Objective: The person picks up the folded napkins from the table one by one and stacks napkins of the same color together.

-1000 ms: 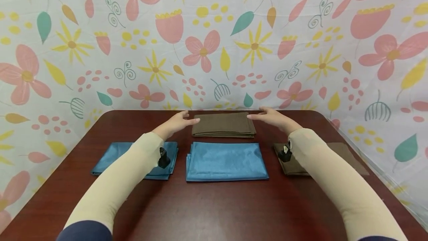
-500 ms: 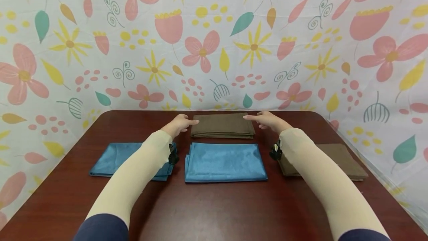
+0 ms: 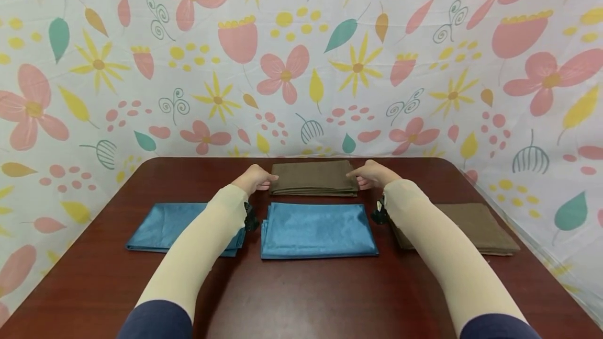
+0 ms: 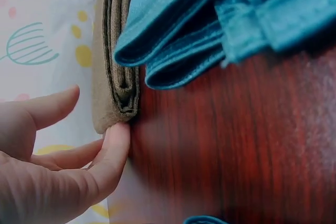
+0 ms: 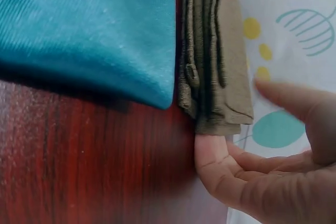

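A folded brown cloth (image 3: 312, 178) lies at the far side of the table, between my two hands. My left hand (image 3: 253, 177) is at its left end; in the left wrist view its fingertips (image 4: 116, 136) meet the lower edge of the folded brown layers (image 4: 111, 51), while the thumb stands off from the cloth. At the opposite end is my right hand (image 3: 373, 174). The right wrist view has its fingertips (image 5: 211, 149) against the end of the folds (image 5: 231, 77), thumb raised and apart. Neither hand has its fingers curled round the cloth.
A folded blue cloth (image 3: 319, 230) lies just in front of the brown one. Another blue cloth (image 3: 162, 224) is on the left, partly behind my left forearm, and a second brown cloth (image 3: 476, 224) sits right. Behind the dark red table (image 3: 306, 297) hangs a floral sheet (image 3: 301, 30).
Both hands have come down and inward to the ends of the far brown cloth, from held apart above its sides. The cloths lie as before.
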Motion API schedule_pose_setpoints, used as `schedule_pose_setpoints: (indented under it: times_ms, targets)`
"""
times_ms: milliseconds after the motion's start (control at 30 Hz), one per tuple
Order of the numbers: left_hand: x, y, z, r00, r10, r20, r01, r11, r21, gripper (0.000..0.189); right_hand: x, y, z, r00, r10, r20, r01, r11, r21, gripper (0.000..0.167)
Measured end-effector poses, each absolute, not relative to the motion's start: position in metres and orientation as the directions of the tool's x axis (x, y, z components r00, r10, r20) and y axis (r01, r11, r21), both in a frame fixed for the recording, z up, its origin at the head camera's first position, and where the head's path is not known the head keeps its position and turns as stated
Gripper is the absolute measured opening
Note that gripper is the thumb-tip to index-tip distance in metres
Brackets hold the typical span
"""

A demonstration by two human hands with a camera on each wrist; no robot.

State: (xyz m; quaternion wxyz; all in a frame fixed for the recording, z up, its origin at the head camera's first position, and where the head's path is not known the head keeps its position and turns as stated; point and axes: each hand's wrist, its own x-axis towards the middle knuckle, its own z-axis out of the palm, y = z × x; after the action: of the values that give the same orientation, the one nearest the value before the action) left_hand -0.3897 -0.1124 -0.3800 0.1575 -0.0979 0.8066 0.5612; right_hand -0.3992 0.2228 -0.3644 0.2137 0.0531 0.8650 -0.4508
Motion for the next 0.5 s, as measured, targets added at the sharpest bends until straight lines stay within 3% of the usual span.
schedule_pose_setpoints:
  times_ms: [200,367,500]
  targets:
    - [-0.3838,-0.1116,-0.3748,-0.930,0.006,-0.367,-0.342,0.348,0.873,0.057,-0.4046,0.2252,-0.3686,-0.915,-0.076,-0.397,0.276,0.598,-0.752,0.065]
    - [-0.3849,-0.1145,-0.3766,-0.929,0.014,-0.369,-0.340,0.359,0.870,0.047,-0.4058,0.2254,-0.3712,-0.912,-0.097,-0.399,0.273,0.583,-0.765,0.026]
    - [-0.3843,-0.1156,-0.3775,-0.931,0.019,-0.364,-0.332,0.370,0.868,0.046,-0.4062,0.2253,-0.3735,-0.901,-0.113,-0.418,0.290,0.558,-0.777,0.023]
